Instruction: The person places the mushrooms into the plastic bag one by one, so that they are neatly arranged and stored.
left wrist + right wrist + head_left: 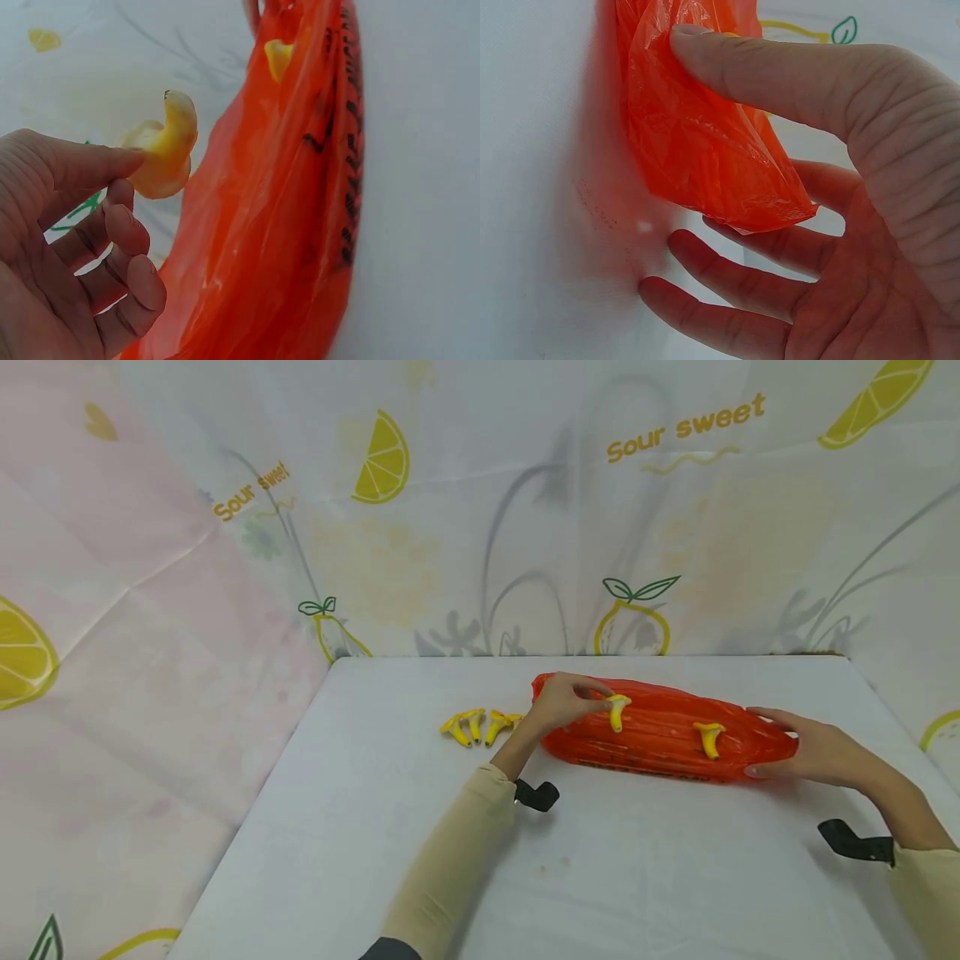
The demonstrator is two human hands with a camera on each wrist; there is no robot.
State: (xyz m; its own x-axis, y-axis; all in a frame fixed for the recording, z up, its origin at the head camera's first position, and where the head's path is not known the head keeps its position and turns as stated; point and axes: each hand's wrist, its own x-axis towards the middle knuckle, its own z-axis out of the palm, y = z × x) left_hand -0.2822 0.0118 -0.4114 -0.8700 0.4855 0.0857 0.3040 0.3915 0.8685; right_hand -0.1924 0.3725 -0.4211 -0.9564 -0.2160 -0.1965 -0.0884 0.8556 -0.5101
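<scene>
An orange plastic bag [660,735] lies flat on the white table [600,877]. My left hand [600,697] pinches a small yellow mushroom-shaped toy [617,711] between thumb and fingertips, just over the bag's left half. In the left wrist view the same toy [166,146] is held beside the bag [285,225]. A second yellow toy [708,738] lies on the bag further right. My right hand [780,743] cups the bag's right end. Its thumb [727,60] rests on the plastic [697,142], and its fingers [727,270] are spread out straight.
Several more yellow mushroom toys [480,727] lie in a small cluster on the table left of the bag. A curtain printed with lemons [480,510] closes off the back and sides. The table's left edge [255,827] runs diagonally.
</scene>
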